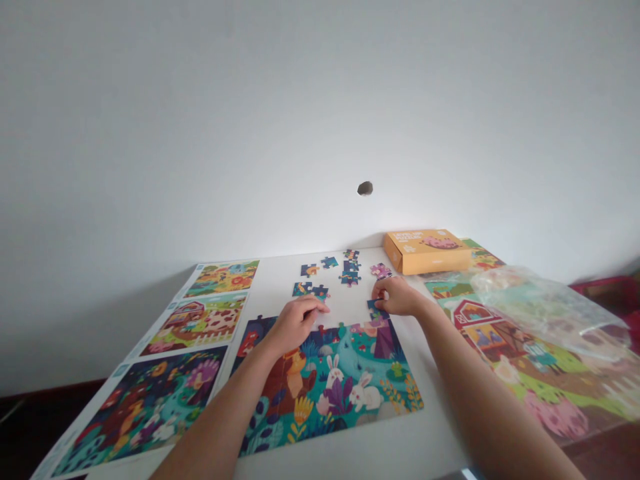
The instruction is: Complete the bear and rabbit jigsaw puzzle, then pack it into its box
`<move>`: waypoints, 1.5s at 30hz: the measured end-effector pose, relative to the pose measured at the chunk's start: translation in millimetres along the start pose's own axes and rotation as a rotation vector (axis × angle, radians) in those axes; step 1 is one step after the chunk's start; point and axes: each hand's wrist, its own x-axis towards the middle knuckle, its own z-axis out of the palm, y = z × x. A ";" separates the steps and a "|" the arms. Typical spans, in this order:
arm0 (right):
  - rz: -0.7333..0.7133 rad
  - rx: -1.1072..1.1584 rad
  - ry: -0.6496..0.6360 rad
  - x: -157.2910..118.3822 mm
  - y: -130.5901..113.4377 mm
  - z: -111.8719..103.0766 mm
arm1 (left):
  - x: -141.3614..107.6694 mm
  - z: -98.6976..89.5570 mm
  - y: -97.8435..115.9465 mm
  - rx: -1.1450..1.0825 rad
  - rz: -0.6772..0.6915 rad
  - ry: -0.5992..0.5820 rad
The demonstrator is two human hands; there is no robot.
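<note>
A partly assembled jigsaw (345, 380) with rabbits and a bear lies on the white table. My right hand (396, 295) pinches a dark blue puzzle piece (379, 309) at the jigsaw's upper right edge. Over the upper left part of the jigsaw is my left hand (300, 321), its fingers bent and close together; whether anything is under them is hidden. Beyond the hands lie loose pieces: an orange and blue one (310, 271), a blue one (329, 263), a pink one (381, 270) and a dark cluster (350, 277). Other pieces (303, 289) sit just behind my left hand.
A yellow puzzle box (427, 252) stands at the back right. Finished farm picture (540, 360) and a clear plastic bag (550, 307) lie at the right. A sheet with three printed pictures (193, 323) runs along the left. A white wall with a hole (365, 189) rises behind.
</note>
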 end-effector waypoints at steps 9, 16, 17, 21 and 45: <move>-0.061 0.057 0.057 -0.4 -0.3 0.0 | 0.1 0.6 -1.0 -0.006 -0.004 0.002; -0.064 0.073 0.064 1.0 4.1 2.7 | 1.1 -0.7 1.9 0.002 0.001 0.002; -0.062 0.070 0.064 1.3 4.8 2.7 | 1.0 -0.8 1.8 0.002 0.000 0.002; -0.048 0.055 0.044 2.2 6.9 2.4 | 0.4 0.1 0.0 -0.002 0.002 0.007; -0.043 0.065 0.004 0.2 6.2 1.9 | 1.5 -0.4 2.9 -0.005 -0.020 0.012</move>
